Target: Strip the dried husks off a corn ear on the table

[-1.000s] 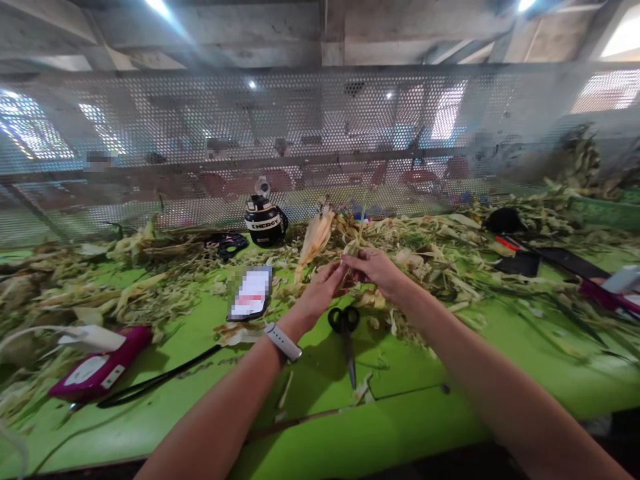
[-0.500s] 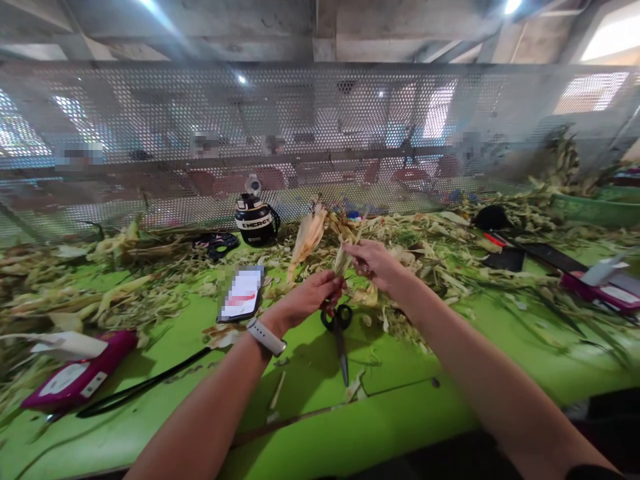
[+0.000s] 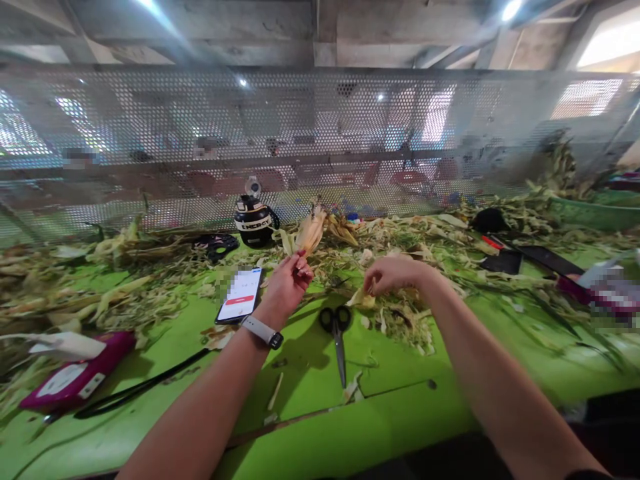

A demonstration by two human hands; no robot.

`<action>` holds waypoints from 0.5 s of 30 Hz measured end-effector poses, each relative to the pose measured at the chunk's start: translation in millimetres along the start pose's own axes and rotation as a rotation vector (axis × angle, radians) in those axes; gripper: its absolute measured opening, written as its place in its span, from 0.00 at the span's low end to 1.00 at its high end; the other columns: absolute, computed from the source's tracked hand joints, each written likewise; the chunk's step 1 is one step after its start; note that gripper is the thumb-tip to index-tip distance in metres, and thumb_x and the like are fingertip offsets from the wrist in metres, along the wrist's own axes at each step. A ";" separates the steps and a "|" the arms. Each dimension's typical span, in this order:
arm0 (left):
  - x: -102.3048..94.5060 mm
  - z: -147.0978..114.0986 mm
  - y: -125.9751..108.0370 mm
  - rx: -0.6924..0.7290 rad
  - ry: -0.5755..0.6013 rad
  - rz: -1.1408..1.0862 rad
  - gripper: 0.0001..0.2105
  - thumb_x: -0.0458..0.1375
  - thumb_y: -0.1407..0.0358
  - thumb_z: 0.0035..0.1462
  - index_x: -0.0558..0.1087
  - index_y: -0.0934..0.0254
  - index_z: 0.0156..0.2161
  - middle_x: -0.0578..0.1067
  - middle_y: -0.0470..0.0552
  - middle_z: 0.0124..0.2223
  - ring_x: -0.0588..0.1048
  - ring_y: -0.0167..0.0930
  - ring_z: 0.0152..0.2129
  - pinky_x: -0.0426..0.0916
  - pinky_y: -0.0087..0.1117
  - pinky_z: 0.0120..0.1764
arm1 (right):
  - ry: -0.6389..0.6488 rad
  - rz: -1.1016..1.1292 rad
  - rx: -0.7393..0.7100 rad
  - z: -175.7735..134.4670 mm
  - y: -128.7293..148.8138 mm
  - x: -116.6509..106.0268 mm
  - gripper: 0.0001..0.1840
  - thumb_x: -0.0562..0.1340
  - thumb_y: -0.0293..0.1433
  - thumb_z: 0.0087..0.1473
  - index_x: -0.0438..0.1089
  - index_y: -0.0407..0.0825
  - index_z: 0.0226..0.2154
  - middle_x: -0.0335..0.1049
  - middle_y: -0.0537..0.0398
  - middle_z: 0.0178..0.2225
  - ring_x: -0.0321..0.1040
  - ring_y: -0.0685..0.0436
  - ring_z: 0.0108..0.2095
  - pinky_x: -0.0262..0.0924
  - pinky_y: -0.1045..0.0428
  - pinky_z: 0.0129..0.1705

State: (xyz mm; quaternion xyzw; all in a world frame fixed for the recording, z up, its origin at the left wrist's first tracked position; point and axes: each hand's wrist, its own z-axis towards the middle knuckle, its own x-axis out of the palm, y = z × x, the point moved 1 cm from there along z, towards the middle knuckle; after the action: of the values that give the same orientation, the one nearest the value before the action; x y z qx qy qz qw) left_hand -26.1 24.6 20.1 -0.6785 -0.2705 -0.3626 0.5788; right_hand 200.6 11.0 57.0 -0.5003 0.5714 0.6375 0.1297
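Note:
My left hand (image 3: 289, 285), with a grey watch (image 3: 260, 331) on its wrist, is raised over the table. Its fingers are pinched on a pale green corn husk (image 3: 286, 241), which sticks up beside a dry, tan bundle of husks (image 3: 311, 233). To the right, my right hand (image 3: 395, 275) reaches down, fingers bent together on a yellowish husk leaf (image 3: 361, 299) at the edge of the scraps. Between and below both hands lie black-handled scissors (image 3: 340, 340), blades toward me.
A phone (image 3: 241, 295) lies left of my left hand, with a black ENERGY jug (image 3: 254, 223) behind. Husk scraps (image 3: 405, 327) litter the green table (image 3: 400, 407). Purple power strips (image 3: 107, 360) sit at both sides. A perforated metal screen (image 3: 320, 120) stands behind; a green basin (image 3: 590, 212) is far right.
My hands were together on a pale husk and have parted. The left moved left and up with the husk; the right came down to the yellowish leaf. The scissors now show fully.

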 end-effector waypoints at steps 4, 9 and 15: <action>2.3 -7.4 10.5 -0.031 0.002 0.134 0.06 0.50 0.75 0.57 0.68 0.69 0.30 0.65 0.42 0.19 0.64 0.18 0.14 0.63 0.18 0.20 | -0.240 -0.013 -0.095 3.0 4.9 -1.3 0.09 0.59 0.24 0.38 0.76 0.48 0.22 0.72 0.58 0.22 0.64 0.50 0.24 0.54 0.55 0.28; 3.8 -13.1 18.6 -0.019 0.046 0.248 0.05 0.54 0.71 0.56 0.68 0.68 0.30 0.74 0.49 0.26 0.73 0.24 0.23 0.70 0.26 0.32 | -0.387 0.219 -0.108 -7.1 23.4 -7.3 0.13 0.58 0.27 0.42 0.77 0.47 0.30 0.74 0.55 0.27 0.65 0.50 0.25 0.56 0.55 0.28; 4.0 -14.6 22.6 -0.069 0.113 0.279 0.03 0.56 0.69 0.55 0.71 0.67 0.31 0.77 0.53 0.37 0.75 0.29 0.36 0.69 0.34 0.43 | -0.448 0.385 -0.128 -1.5 20.5 -1.7 0.10 0.61 0.34 0.43 0.76 0.45 0.24 0.71 0.54 0.23 0.63 0.51 0.24 0.54 0.55 0.25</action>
State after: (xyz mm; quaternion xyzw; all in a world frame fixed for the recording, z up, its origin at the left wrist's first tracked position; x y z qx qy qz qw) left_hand -8.5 5.9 11.0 -0.7074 -0.1282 -0.3254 0.6143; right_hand 187.0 3.9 70.9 -0.2368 0.5716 0.7796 0.0972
